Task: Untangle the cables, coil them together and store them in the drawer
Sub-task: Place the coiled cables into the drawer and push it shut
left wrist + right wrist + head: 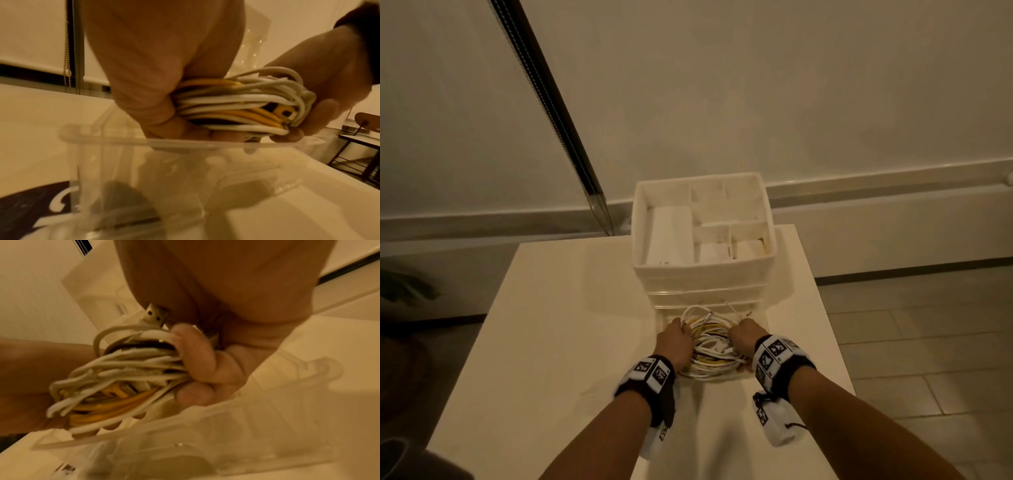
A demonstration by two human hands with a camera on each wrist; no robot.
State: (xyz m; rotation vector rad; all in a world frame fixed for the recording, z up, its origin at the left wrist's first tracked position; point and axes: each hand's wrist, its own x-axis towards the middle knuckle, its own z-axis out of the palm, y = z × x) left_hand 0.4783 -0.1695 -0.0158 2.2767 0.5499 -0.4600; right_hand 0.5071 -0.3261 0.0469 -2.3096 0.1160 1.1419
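both forearms reach in; left hand (677,342) and right hand (743,339) curl round opposite sides of the coiled cables (709,342), keeping loops together above the open clear drawer (185,142).

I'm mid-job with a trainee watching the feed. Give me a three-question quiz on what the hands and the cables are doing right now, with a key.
1. True or false: only the left hand holds the cable coil.
2. Which colours show in the coil? A) white and yellow B) red and blue C) green only
3. Fill in: the coil is held just above the clear plastic ______, in front of the white organizer on the table.

Key
1. False: the right hand has a grip on the other side.
2. A
3. drawer
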